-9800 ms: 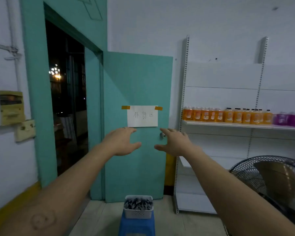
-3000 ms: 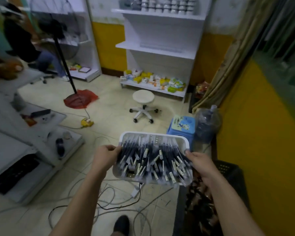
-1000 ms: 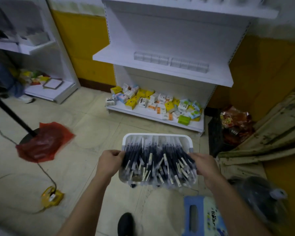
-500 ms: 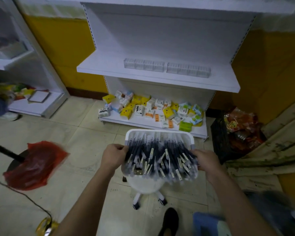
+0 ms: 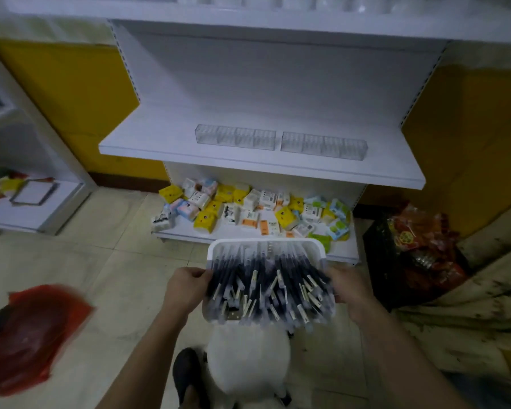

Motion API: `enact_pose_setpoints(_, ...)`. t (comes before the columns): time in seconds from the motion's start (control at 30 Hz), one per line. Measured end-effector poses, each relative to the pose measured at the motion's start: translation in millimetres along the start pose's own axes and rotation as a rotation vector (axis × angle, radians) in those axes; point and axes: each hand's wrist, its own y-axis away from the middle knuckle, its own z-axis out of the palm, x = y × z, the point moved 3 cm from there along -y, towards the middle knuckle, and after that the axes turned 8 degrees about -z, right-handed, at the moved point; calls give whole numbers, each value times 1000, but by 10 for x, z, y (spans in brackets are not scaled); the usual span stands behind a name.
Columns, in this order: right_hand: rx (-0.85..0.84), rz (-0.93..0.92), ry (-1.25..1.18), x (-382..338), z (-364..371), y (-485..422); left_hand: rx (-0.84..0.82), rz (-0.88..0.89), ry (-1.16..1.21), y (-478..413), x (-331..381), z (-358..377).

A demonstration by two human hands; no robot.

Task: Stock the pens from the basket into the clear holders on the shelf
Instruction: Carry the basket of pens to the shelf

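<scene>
Fingers [image 5: 196, 273] round white basket [image 5: 266, 242], dark pens [image 5: 289, 270]

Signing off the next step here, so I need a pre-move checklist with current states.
1. Grip on basket: ok. The left hand and right hand hold its two sides.
2. Pens contained: ok. All that show lie in the basket.
3. Clear holders ready on the shelf: ok. They are upright with no pens in them.
4. Free hand for picking pens: not ok. Both hold the basket.
5. Stool seat free for a set-down: cannot tell. The basket hides part of it.
</scene>
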Motion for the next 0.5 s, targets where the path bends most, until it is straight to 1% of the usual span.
enact_pose_setpoints(0.13, 80, 85, -42, -185, 373, -213, -90, 47, -12, -636, 124, -91)
enact_pose_setpoints(0.23, 161, 135, -51, -301, 638, -229, -129, 89, -68, -1049, 221, -228)
enact_pose_setpoints(0.37, 187, 189, -85, -362, 861, -309, -161, 133, -167, -1469, 360, -303)
enact_pose_setpoints(0.5, 208, 194, -132, -374, 859, -573, -181, 122, -182, -1731, 537, -148)
